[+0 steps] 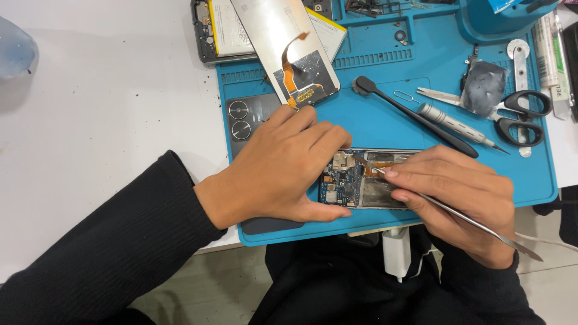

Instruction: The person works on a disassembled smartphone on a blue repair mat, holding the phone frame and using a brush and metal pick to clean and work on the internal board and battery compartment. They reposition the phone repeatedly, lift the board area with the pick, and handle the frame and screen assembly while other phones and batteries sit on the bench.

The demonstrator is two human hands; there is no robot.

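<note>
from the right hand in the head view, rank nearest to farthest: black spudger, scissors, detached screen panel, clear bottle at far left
From the right hand:
1. Black spudger: just above it on the blue mat.
2. Scissors: up and to the right, at the mat's edge.
3. Detached screen panel: up and to the left, at the mat's top.
4. Clear bottle: far left on the white table.

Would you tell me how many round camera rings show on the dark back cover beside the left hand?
2: on the dark back cover, one ring sits directly above the other ring, just beyond the left hand, which hides the cover's lower part.
</note>
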